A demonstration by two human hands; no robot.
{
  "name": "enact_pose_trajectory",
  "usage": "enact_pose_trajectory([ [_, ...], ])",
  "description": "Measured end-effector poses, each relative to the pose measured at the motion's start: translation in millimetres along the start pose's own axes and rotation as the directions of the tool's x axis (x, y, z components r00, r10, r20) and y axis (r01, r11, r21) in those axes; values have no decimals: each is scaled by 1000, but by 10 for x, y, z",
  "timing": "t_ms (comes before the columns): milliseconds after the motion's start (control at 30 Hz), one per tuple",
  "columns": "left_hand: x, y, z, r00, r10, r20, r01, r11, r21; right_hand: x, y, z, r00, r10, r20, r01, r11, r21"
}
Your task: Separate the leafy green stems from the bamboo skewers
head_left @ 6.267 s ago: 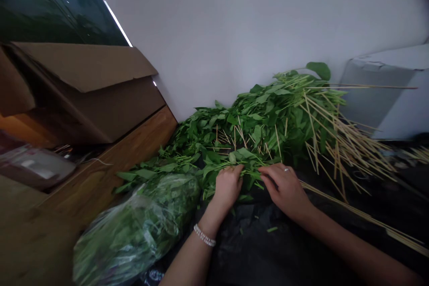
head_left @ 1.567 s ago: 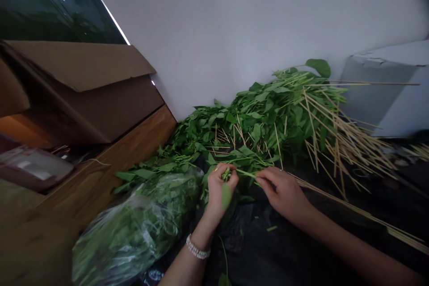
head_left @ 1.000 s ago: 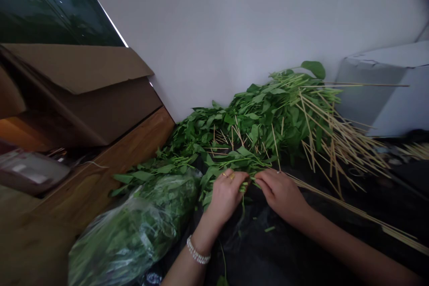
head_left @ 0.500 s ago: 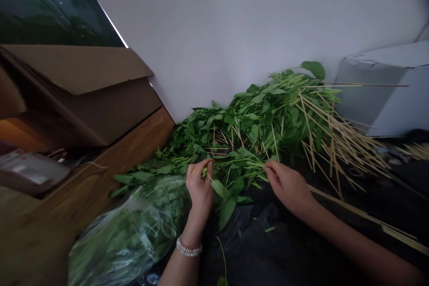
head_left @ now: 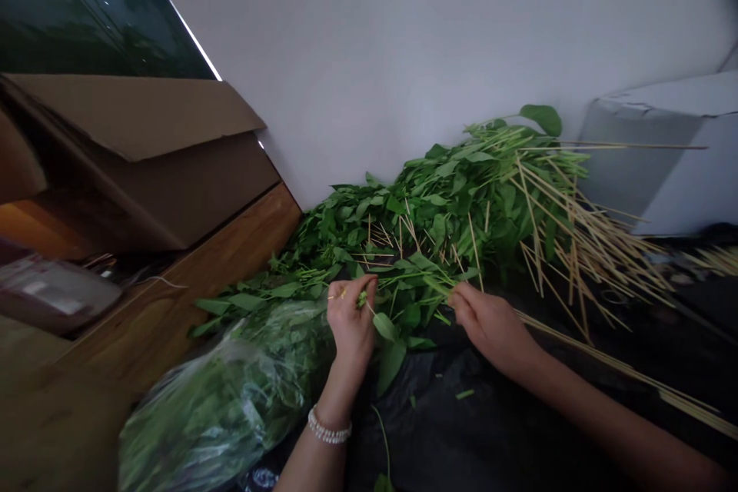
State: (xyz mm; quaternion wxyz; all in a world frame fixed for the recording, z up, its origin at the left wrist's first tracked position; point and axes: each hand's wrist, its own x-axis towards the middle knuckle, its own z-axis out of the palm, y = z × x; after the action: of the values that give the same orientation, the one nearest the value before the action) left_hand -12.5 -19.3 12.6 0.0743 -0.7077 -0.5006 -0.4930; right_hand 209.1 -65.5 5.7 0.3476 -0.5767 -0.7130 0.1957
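My left hand, with a beaded bracelet on its wrist, pinches a leafy green sprig whose broad leaves hang down between my hands. To the right, the closed fingers of my right hand grip the ends of slim green stems. Behind both hands spreads a heap of leafy greens. Thin pale sticks poke out of it and lie in a tangle at its right side. Beside my left forearm lies a clear plastic bag full of greens.
Black plastic sheeting with a few green scraps covers the surface before me. An open cardboard box stands at the left on a wooden surface. A white box is at the right, against the white wall.
My left hand has moved slightly right with its sprig. My right hand has shifted a little left along the stems, so the two hands are closer together.
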Motion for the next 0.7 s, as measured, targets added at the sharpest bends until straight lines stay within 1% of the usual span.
enact_pose_trajectory([
  [33, 14, -30, -12, 999, -39, -23, 39, 999, 7, -36, -86, -33, 992, -77, 96, 67, 992, 103],
  [67, 29, -58, -22, 996, -71, -46, 72, 997, 15, -73, -169, -65, 953, -175, 249, 120, 968, 219],
  [100, 43, -81, -30, 993, -94, -65, 96, 995, 23, -103, -238, -92, 885, -246, 396, 109, 935, 337],
  [133, 55, -95, -34, 991, -107, -73, 110, 994, 26, -123, -281, -109, 810, -299, 504, 68, 902, 426],
  [167, 63, -101, -32, 992, -109, -61, 110, 994, 24, -129, -292, -112, 792, -294, 534, 18, 887, 461],
  [200, 65, -99, -23, 995, -97, -27, 97, 995, 13, -119, -268, -102, 820, -254, 513, -10, 890, 456],
  [233, 60, -92, -8, 997, -70, 30, 71, 997, -7, -94, -214, -79, 872, -182, 455, -36, 903, 429],
  [267, 48, -81, 13, 994, -30, 108, 33, 999, -27, -60, -136, -46, 919, -109, 379, -57, 914, 401],
  [300, 29, -72, 38, 979, 16, 202, -9, 999, -38, -20, -45, -7, 955, -54, 291, -68, 916, 394],
  [333, 3, -65, 65, 952, 59, 300, -50, 998, -35, 18, 46, 33, 973, -13, 231, -80, 917, 391],
  [400, -55, -65, 112, 873, 102, 476, -125, 992, 17, 76, 196, 100, 982, 21, 190, -94, 919, 384],
  [467, -103, -77, 139, 801, 96, 591, -185, 978, 93, 97, 271, 140, 984, 21, 179, -87, 926, 368],
  [500, -116, -82, 143, 780, 94, 619, -209, 971, 115, 98, 284, 149, 985, 21, 170, -81, 932, 354],
  [533, -120, -82, 139, 770, 103, 630, -229, 966, 122, 96, 287, 151, 988, 27, 153, -79, 937, 339],
  [567, -116, -78, 130, 772, 119, 624, -242, 963, 116, 94, 286, 150, 992, 42, 123, -80, 943, 324],
  [600, -104, -67, 117, 787, 140, 601, -251, 962, 105, 94, 284, 145, 995, 61, 79, -82, 947, 311],
  [700, -59, -10, 74, 857, 212, 470, -288, 953, 95, 112, 290, 120, 993, 102, -65, -78, 951, 300],
])
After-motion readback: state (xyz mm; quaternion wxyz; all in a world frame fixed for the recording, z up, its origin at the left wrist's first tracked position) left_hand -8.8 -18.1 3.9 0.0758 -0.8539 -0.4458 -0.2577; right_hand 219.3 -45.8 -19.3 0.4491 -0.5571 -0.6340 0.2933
